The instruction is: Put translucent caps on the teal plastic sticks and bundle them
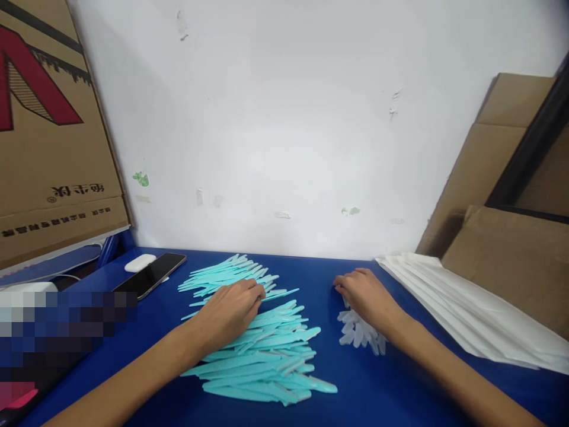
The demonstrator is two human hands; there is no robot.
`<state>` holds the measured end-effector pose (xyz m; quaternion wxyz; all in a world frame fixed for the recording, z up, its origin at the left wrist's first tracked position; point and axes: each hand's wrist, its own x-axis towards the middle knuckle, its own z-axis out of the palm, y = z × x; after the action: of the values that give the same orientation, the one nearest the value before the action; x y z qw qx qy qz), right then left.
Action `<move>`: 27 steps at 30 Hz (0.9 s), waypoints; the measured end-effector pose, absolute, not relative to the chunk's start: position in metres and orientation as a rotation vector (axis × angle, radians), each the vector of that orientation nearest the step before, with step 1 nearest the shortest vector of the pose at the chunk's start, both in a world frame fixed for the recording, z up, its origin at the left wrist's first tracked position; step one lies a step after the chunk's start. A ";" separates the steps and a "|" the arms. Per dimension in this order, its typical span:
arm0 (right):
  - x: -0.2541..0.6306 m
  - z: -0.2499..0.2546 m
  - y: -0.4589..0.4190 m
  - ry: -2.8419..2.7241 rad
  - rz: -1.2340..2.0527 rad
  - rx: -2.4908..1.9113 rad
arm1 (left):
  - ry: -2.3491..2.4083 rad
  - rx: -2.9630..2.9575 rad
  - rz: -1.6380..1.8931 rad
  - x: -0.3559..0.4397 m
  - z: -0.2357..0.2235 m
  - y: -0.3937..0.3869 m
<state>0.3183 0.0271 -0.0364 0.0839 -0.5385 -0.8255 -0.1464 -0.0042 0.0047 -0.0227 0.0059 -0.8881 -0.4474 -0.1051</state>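
The left hand [235, 303] is seen in the head view with its back turned up and its fingers curled downward, laid over the middle of a spread of turquoise strips [267, 359]. One loose strip [283, 295] is seen jutting out beside the fingertips, but whether it is pinched cannot be told, since the undersides of the fingers are hidden. The strips are heaped on a blue table [311, 270], with a smaller bunch fanned out beyond the hand and a larger one piled nearer the body; most are laid roughly crosswise and overlapped.

The right hand [367, 296] is held palm down, with its fingers bent toward the left, over the far end of a small cluster of translucent pieces [362, 332]. Its grip cannot be told either, as the fingertips are partly covered by the hand itself. The cluster is set well apart from the strips, with bare blue surface between.

To the right, white sheets [462, 311] are stacked, with brown cardboard [511, 267] propped behind. At the far left, a dark phone [153, 276] is laid just beside a white case [140, 263], and a printed carton [48, 154] is stood against the white wall [284, 118].
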 end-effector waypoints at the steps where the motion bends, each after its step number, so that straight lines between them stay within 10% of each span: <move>1: 0.317 -0.037 0.027 -2.462 -0.430 -1.586 | -1.404 -2.773 -0.355 -0.004 -0.022 0.004; 27: 0.284 -0.025 -0.004 -2.364 -0.176 -1.001 | -1.368 -2.831 -0.617 0.002 -0.016 -0.004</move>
<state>0.2836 -0.0037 -0.0250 0.2803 -0.3735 -0.8818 -0.0657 0.0016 -0.0040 -0.0158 -0.0314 -0.8831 -0.4268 -0.1925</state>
